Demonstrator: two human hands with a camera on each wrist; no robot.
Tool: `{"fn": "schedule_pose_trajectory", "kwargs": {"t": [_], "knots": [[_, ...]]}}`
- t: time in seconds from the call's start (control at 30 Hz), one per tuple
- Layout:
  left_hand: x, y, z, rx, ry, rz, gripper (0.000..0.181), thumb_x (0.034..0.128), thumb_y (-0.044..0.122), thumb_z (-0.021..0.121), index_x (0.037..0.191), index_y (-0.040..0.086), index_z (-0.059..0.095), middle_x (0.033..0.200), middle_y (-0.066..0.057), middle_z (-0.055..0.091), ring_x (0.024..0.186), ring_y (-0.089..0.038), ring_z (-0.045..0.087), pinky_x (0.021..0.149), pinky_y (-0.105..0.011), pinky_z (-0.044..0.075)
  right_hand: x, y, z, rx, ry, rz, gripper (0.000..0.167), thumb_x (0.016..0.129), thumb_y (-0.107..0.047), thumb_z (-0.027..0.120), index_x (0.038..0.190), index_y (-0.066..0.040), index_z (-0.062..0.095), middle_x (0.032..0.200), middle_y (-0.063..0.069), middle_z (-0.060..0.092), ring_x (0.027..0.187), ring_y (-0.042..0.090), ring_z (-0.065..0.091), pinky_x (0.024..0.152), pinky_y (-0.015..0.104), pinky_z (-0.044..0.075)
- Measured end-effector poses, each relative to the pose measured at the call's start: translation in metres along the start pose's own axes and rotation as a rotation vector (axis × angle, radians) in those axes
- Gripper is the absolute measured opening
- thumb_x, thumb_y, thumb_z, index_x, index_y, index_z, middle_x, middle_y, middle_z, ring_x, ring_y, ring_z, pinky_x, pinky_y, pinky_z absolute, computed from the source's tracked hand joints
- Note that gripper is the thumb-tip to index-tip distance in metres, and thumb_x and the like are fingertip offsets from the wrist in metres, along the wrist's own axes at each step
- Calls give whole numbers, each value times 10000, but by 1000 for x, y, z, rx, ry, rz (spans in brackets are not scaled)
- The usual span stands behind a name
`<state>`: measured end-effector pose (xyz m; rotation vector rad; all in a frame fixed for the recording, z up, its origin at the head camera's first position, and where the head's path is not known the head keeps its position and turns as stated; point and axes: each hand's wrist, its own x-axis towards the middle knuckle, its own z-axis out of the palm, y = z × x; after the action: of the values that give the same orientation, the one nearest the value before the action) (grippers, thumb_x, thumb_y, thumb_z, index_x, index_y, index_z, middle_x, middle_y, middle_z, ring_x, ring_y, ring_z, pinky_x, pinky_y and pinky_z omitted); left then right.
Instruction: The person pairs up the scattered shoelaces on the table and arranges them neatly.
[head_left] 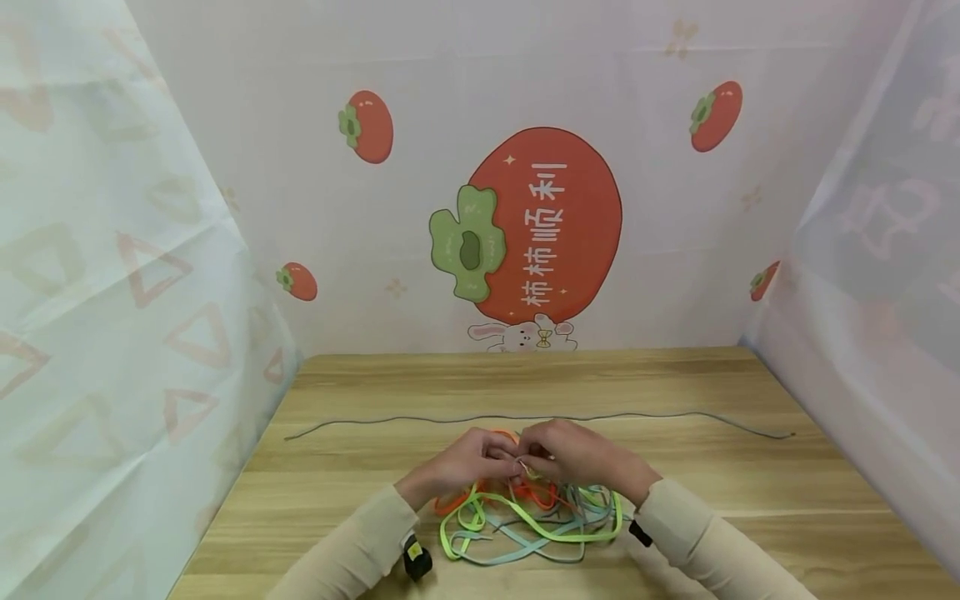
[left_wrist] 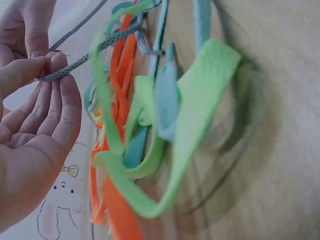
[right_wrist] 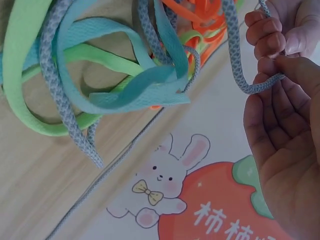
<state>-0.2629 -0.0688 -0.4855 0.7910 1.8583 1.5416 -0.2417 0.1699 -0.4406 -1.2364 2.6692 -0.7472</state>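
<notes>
Left hand [head_left: 476, 460], right hand [head_left: 576, 454] pinch grey cord [left_wrist: 102, 45], tangle's [head_left: 570, 538] twelve o'clock; likely light, limp; best held near tips.

Rough braided gray cord [right_wrist: 234, 55], matt cloth green lace [left_wrist: 200, 105], smooth wood-grain tabletop [head_left: 375, 383]

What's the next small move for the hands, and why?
Probably draw the left hand gently away from the right hand: each pinches gray cord, close together, and their grip hides whether those sections join. Tangled laces below could snag, so go slowly.
</notes>
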Motion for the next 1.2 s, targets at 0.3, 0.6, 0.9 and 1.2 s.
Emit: {"fn": "schedule_pose_trajectory", "kwargs": {"t": [0.3, 0.6, 0.9, 1.2], "knots": [[-14, 3, -16, 0, 10, 13, 396, 1054, 232, 677, 1326, -56, 678, 1251, -346, 700, 1124, -495, 703, 981, -533, 605, -3, 2, -10, 63, 20, 27, 140, 1049, -123, 663, 966, -228, 702, 845, 12, 718, 682, -23, 542, 632, 184, 521], [-32, 9, -29, 16, 44, 33, 429, 1062, 231, 664, 1343, -92, 636, 1205, -325, 716, 1052, -347, 754, 999, -618, 571, -8, 3, -16, 98, 37, 29, 95, 1048, -149, 676, 1004, -214, 730, 866, -37, 730, 710, -29, 590, 655, 192, 557], [-51, 8, -42, 11, 38, 93, 380, 1082, 167, 619, 1312, -135, 618, 1100, -178, 756, 954, -164, 752, 956, -569, 599, -20, 4, -24, 90, 76, 23, 83, 1035, -125, 690, 1012, -188, 738, 865, -118, 703, 724, -35, 603, 656, 198, 566], [-74, 6, -55, -3, 37, 119, 379, 1090, 138, 594, 1294, -181, 582, 1115, -214, 732, 966, -142, 736, 902, -441, 638, -31, 8, -27, 129, 64, 48, 95, 1033, -112, 690, 1030, -196, 735, 876, -114, 704, 729, -23, 606, 658, 206, 568]]}}
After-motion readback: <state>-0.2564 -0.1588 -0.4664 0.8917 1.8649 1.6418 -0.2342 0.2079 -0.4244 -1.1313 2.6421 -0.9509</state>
